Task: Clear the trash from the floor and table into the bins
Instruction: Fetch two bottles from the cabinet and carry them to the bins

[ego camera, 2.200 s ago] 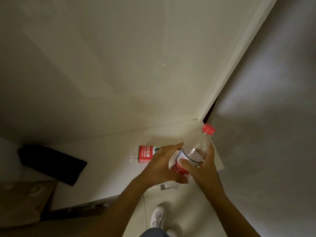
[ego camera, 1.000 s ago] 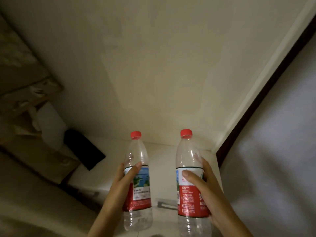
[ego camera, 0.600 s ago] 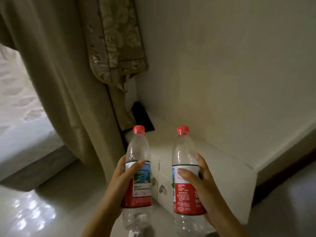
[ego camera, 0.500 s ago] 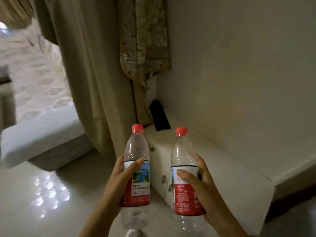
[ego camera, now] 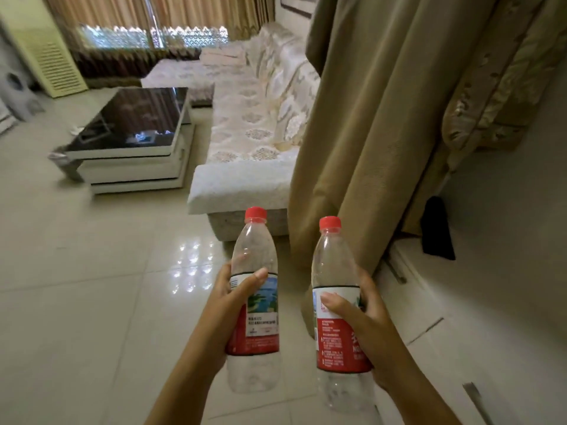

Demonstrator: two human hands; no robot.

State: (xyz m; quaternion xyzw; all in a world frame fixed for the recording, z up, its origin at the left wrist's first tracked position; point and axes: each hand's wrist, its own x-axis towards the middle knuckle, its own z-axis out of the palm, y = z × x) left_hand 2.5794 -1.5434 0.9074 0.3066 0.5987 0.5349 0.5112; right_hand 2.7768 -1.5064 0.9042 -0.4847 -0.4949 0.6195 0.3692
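The left bottle is grasped by the left hand around its label band, thumb laid across the front and fingers wrapped behind. The right bottle is grasped likewise by the right hand, thumb across the front of the label. Both bottles are held upright, side by side but apart, in mid-air above the floor. Each is of clear, thin plastic with a rounded shoulder, closed by a red screw cap and wrapped in a red and white printed label; both appear empty, no liquid level being visible. The floor is laid with glossy pale tiles, on which light spots are reflected just beyond the bottles. A heavy beige curtain hangs in folds just behind the right bottle. A low white cabinet is seen along the wall at right, with a flat black object on it. A sofa under a pale patterned cover stands further off, and a coffee table with a dark glass top and white stepped base stands to its left. A grey bin is partly seen at the table's left corner; its contents cannot be made out.
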